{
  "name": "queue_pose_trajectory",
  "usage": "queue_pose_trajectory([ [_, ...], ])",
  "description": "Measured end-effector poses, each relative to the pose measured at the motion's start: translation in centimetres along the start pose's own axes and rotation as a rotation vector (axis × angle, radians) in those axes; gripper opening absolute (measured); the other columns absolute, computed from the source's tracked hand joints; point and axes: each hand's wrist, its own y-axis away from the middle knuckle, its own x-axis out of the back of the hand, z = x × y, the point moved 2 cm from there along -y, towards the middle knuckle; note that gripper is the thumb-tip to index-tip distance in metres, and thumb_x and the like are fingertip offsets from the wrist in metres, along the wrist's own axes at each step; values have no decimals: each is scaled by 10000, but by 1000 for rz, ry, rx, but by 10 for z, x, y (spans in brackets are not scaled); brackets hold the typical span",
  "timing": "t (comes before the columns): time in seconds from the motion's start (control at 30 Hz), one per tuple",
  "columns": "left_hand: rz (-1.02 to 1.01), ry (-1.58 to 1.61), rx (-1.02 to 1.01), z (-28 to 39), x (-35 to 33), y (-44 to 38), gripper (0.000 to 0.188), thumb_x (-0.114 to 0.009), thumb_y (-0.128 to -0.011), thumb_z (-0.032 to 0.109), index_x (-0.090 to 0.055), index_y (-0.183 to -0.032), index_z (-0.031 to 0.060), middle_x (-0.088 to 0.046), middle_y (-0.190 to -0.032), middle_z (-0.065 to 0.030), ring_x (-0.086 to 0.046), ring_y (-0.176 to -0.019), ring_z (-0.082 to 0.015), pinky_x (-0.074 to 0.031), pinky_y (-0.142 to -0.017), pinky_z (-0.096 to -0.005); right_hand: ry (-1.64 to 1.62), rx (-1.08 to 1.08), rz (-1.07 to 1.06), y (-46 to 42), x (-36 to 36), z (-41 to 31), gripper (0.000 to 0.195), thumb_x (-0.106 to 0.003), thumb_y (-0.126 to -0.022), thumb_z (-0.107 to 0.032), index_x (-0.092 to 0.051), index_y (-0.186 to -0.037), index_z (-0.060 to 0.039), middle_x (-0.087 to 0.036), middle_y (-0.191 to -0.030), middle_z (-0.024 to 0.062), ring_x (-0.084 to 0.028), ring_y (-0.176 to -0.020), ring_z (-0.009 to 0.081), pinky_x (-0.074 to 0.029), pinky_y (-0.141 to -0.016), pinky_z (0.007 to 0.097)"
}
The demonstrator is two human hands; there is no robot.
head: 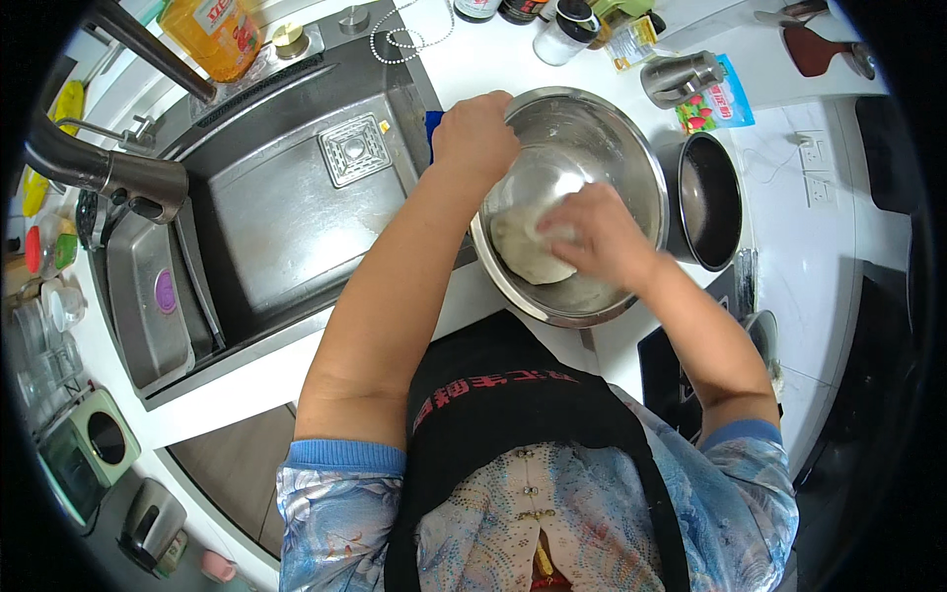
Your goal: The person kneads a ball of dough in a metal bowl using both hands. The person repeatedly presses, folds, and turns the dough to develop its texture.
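Observation:
A wide stainless steel mixing bowl [570, 318] stands on the white counter before me. My left hand [477, 140] has its fingers closed over the bowl's upper left rim. Inside the bowl, at its lower left, lies a pale lump of dough [529, 248]. Over the right side of the dough is my right hand [592, 233], blurred, its fingers bent and partly spread; whether they touch the dough cannot be told.
Left of the bowl is a steel sink [296, 214] with a dark faucet [111, 174]. An empty dark pot [710, 200] stands close on the right. Behind are a metal jug [677, 78], a colourful packet [725, 96] and a glass jar [564, 37].

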Motion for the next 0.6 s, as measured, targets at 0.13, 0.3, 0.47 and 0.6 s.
queue_pose_trajectory([
  [0.13,-6,41,3,0,-2,3,364,-628,-821,139,-634,-1185,128,-682,-1059,-160,-650,-1006,-341,-526,-842,-434,78,-175,-109,33,-2,-25,385,-819,-688,-328,-689,-1006,-153,-604,-812,80,-586,-872,278,-392,-938,419],
  [0.3,23,51,-18,-2,-7,4,362,-612,-812,105,-641,-1173,121,-682,-1057,-164,-651,-1002,-341,-526,-839,-436,89,-130,-47,5,-11,-7,519,-828,-679,-331,-627,-1115,-135,-555,-1172,148,-550,-1072,353,-443,-902,479],
  [0.47,4,13,-6,1,-4,6,280,-611,-794,79,-649,-1070,91,-684,-1021,-169,-654,-990,-341,-532,-833,-431,112,-115,-171,-21,-25,-7,481,-805,-691,-255,-594,-1112,-157,-610,-1075,72,-586,-1033,298,-456,-869,430],
  [0.6,-58,-5,8,4,4,4,336,-647,-806,134,-642,-1141,113,-687,-1036,-162,-654,-998,-336,-523,-862,-428,165,121,-116,-1,-17,-21,451,-790,-625,-139,-627,-1045,-159,-650,-995,31,-621,-969,279,-475,-838,419],
])
